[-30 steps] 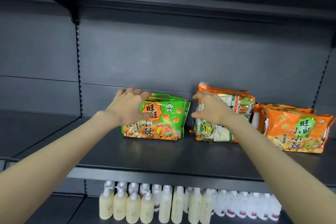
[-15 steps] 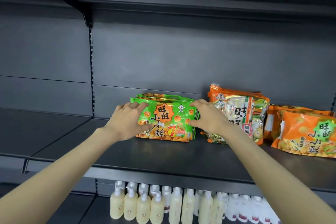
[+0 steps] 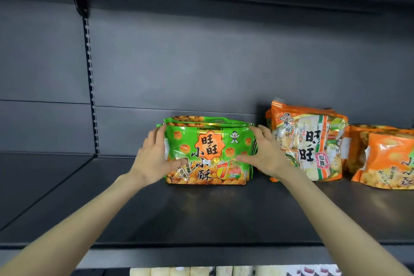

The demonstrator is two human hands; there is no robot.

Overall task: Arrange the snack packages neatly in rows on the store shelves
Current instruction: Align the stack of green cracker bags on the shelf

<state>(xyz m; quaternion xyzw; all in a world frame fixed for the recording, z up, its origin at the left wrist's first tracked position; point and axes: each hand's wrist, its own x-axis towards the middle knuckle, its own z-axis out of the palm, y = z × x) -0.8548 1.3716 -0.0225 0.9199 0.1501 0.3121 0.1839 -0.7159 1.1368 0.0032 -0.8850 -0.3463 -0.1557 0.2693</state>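
Left hand (image 3: 154,159): spread wide, fingers nearly straight and laid flat against the left edge of the stack of green glossy foil snack packages (image 3: 208,154), thumb stretched across the lower front face; nothing enclosed in the palm. Right hand (image 3: 266,154): the mirror of it, straight fingers pressed along the stack's right edge, thumb pointing inward over the front. The stack stands upright between the two palms, several flat pouches deep, crimped top seams roughly level, base resting on the dark grey matte metal shelf (image 3: 201,215) near its back panel, about mid-width of the view. Printing: orange scalloped badge with black characters, a small cartoon figure, a red numeral 7, fried-ball pictures along the bottom. Just to the right and apart from the stack, behind the right hand: an upright orange-and-white plastic rice-cracker package (image 3: 309,141), puffy, clear-windowed, showing individually wrapped pieces. Further right: orange crinkled foil snack packages (image 3: 389,159), leaning, partly cut off by the frame edge. Rear left: slotted metal upright (image 3: 90,74), running vertically. Bottom edge: pale bottle tops (image 3: 179,272) on the level below, barely showing.
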